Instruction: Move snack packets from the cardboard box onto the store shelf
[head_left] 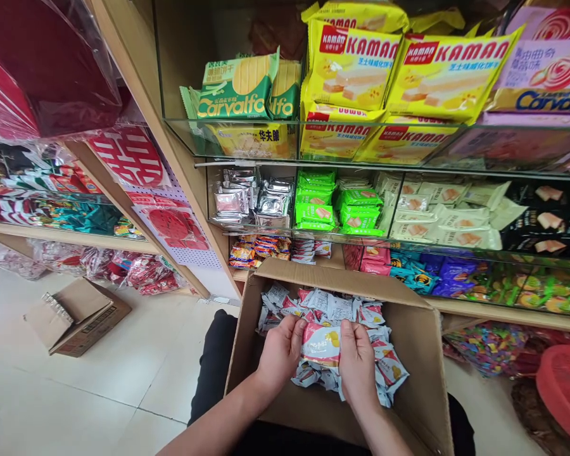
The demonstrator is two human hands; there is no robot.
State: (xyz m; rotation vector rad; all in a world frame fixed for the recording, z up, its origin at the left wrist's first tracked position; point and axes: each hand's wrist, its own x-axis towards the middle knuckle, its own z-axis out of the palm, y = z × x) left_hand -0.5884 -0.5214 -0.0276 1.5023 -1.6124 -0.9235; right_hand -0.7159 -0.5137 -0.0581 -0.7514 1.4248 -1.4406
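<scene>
Between my two hands I hold a small snack packet [321, 346], white with red corners and a yellow picture. My left hand [281, 352] pinches its left end between thumb and fingers. The right end is gripped the same way by my right hand [356, 356]. Both hands are over an open cardboard box [415, 329], which rests on or against my legs. Many loose snack packets [339, 305] of the same white and red kind lie inside it, partly hidden below my hands.
Ahead stand glass-fronted shelves with yellow wafer packs [356, 63], green wafer packs [237, 85] and small green packets [316, 199]. A second cardboard box [83, 313] lies on the tiled floor at left. A red plastic basket [565, 392] stands at lower right.
</scene>
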